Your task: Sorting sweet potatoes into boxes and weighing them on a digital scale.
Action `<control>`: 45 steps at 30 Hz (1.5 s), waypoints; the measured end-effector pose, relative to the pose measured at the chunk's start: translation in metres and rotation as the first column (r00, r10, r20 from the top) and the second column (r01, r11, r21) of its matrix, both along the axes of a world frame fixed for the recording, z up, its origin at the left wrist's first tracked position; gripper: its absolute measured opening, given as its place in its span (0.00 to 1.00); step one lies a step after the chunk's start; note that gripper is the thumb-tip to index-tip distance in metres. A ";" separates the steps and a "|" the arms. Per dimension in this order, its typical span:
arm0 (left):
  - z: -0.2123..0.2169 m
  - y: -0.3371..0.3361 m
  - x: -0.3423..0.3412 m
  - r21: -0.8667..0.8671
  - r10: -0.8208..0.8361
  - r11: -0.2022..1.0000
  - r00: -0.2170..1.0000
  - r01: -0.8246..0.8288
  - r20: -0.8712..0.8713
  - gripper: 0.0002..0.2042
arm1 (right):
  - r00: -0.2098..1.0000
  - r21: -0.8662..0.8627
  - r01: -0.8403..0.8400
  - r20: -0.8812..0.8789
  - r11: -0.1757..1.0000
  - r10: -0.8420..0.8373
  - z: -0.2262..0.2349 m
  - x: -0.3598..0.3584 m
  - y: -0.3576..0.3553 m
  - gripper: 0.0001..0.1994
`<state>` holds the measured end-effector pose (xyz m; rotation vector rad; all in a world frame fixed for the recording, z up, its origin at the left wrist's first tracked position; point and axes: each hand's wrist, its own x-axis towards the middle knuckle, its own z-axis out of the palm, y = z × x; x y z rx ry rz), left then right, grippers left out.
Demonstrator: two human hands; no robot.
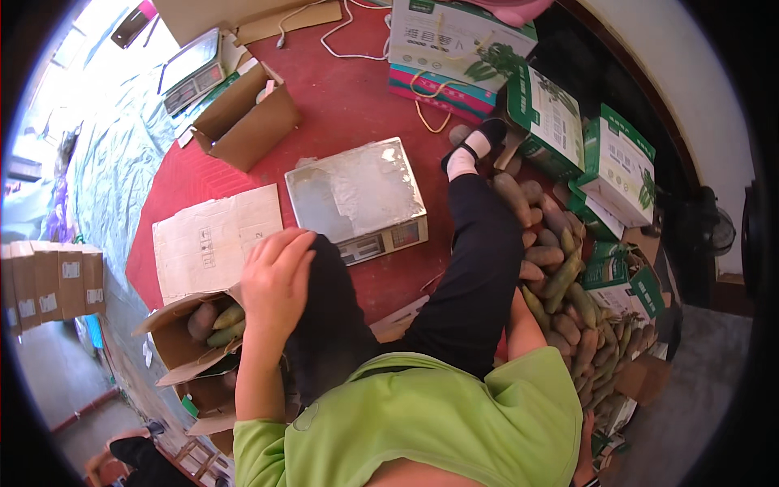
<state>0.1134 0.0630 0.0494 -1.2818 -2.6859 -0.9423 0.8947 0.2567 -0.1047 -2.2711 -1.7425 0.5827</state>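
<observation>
Left hand (278, 268) draped over the dark-trousered left knee (329, 284), its fingers laid side by side and curved over the cloth, rests beside an open carton (168, 345) of tubers (203, 322) to its left and nearer the body. Ahead and to the right of that hand stands a metal-topped scale (357, 195); farther right, past the other leg, a heap of reddish and green roots (562, 282) spreads near green-and-white boxes (548, 122). The right hand is hidden beyond the right thigh (462, 300), its grip impossible to tell.
</observation>
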 end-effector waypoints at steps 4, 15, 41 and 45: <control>0.011 0.062 0.011 -0.034 -0.296 0.955 0.954 0.294 -0.055 0.10 | 0.999 -0.043 -0.021 0.024 0.999 0.022 -0.008 -0.002 0.012 0.30; -0.138 0.072 0.029 -0.619 -0.345 0.675 0.913 0.402 0.217 0.07 | 0.449 -0.225 -0.893 -0.392 0.390 0.803 -0.240 -0.497 0.191 0.33; -0.099 0.090 0.010 -0.655 -0.266 0.640 0.915 0.403 0.303 0.17 | 0.829 -0.133 -0.559 -0.064 0.819 0.555 -0.221 -0.474 0.289 0.41; -0.092 0.085 0.009 -0.604 -0.253 0.683 0.909 0.410 0.332 0.20 | 0.857 -0.183 -0.496 0.052 0.849 0.512 -0.244 -0.463 0.295 0.36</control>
